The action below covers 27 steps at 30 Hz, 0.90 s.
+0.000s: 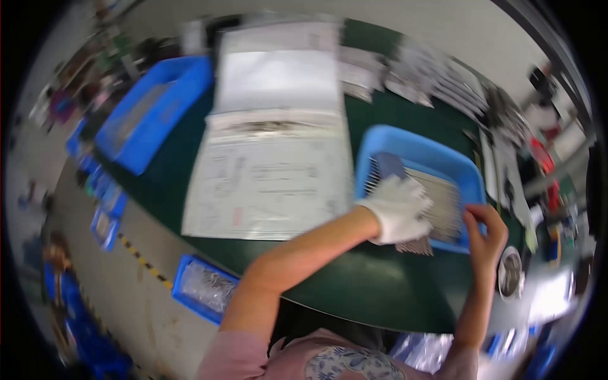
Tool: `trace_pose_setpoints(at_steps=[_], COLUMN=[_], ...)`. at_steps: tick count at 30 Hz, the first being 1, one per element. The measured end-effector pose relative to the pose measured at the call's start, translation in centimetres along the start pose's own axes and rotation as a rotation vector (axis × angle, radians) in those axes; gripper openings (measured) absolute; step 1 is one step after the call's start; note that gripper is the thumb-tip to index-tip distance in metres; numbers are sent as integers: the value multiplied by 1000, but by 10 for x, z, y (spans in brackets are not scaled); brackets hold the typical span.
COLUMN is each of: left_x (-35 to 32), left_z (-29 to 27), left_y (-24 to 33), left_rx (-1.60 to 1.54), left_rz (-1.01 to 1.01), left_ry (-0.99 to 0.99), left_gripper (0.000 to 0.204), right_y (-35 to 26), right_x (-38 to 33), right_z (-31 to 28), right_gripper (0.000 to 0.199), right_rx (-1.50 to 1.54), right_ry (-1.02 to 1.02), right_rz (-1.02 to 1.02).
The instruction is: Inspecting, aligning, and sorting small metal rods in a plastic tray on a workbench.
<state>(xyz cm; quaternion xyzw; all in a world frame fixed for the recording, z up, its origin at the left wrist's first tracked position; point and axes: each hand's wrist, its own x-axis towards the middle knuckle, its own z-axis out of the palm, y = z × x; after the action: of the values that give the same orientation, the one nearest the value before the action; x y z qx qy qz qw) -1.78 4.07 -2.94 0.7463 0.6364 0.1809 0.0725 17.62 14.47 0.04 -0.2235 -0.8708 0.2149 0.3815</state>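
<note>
Two hands: both at work at one blue tray, seen blurred from above.
Left hand (399, 208): gloved in white, reaching across the person's front into the blue tray (380, 142); fingers laid flat and loosely curled on the grey strips (443, 199). Whether it grips any strip cannot be told through the blur.
Right hand (484, 231): bare, fingers hooked over the tray's near right rim, pinching it steady.
Grey strips: a packed row of thin flat pieces filling the tray beneath the left hand; a few ends poke over the near rim, just below the glove.
Surface (354, 285): dark green, carrying the tray.
Beyond the left hand: a large open binder of paper sheets (272, 171), just beside the tray.
Farther left: a second blue bin (152, 114), well apart from both hands.
Below the surface edge: a small blue box of shiny parts (206, 288), on the floor side.
Doing it well (judgement): keep the right hand bracing the rim so the tray does not slide; press the gloved fingers evenly and lift strips together, lest the loose ends at the rim spill.
</note>
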Motion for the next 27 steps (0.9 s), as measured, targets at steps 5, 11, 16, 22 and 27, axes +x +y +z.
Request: trace_pose_setpoints(at_steps=[5, 11, 16, 22, 27], left_x=[25, 21, 17, 19, 22], left_z=[12, 8, 4, 8, 6], left_y=[8, 21, 18, 16, 16], left_rx=[-70, -43, -55, 12, -12], left_rz=[58, 119, 97, 141, 128], left_ry=[-45, -32, -46, 4, -16], left_gripper=[57, 53, 52, 55, 58], right_y=[17, 18, 14, 13, 18], right_x=[-27, -55, -55, -52, -50], right_z=[-23, -32, -25, -27, -28], right_gripper=[8, 8, 8, 9, 9], right_rx=[82, 33, 54, 108, 58], right_ry=[47, 8, 6, -5, 27], right_rz=[237, 305, 222, 90, 8])
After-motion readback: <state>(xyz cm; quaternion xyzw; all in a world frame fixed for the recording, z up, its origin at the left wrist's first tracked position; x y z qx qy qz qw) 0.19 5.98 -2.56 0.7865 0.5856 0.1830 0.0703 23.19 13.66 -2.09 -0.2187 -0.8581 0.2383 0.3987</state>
